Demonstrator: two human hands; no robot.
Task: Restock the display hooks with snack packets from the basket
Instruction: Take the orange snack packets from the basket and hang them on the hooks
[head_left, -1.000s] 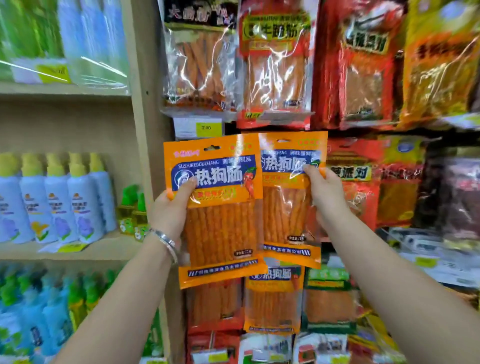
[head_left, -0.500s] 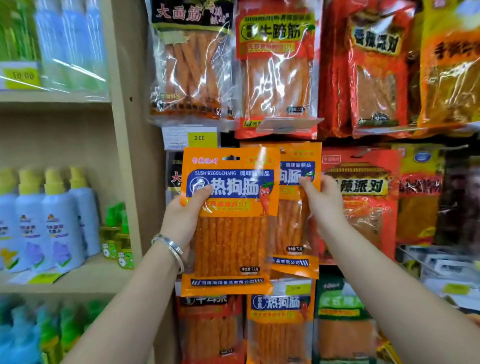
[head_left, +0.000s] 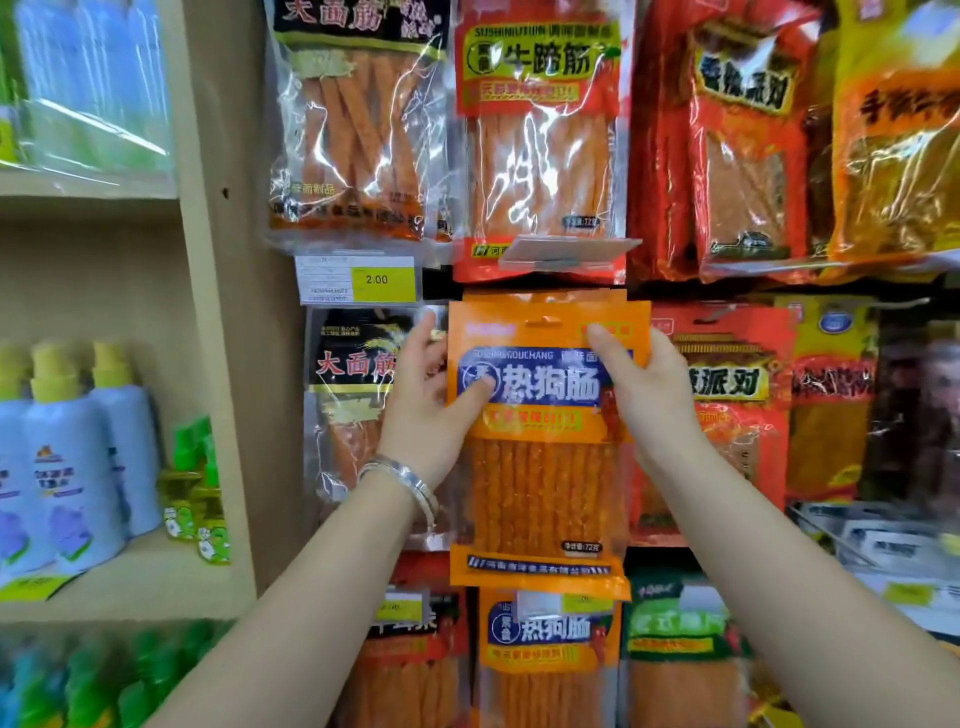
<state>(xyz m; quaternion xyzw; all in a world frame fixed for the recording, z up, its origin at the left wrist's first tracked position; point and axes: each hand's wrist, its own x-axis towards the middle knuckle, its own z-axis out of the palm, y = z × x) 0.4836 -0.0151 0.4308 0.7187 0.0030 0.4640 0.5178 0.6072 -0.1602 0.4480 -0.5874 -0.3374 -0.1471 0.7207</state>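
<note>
An orange snack packet (head_left: 540, 493) with a blue label and orange sticks inside is held upright against the display, in the middle row. My left hand (head_left: 426, 410) grips its upper left edge, thumb on the blue label. My right hand (head_left: 644, 384) grips its upper right edge, thumb near the top strip. The packet's hang hole sits at the top centre, just under a clear price holder (head_left: 566, 252). A second orange packet behind it is hidden. The hook itself is not visible. The basket is out of view.
Other hanging packets surround it: a black-label one (head_left: 353, 395) to the left, red ones (head_left: 727, 405) to the right, more above and below. A beige shelf upright (head_left: 223, 312) stands on the left, with blue bottles (head_left: 72, 467) on its shelf. A yellow price tag (head_left: 382, 280) reads 2.00.
My left hand moved the front packet right, over the packet my right hand held. Both hands now hold the front packet, lined up in one column. The view also shifted closer.
</note>
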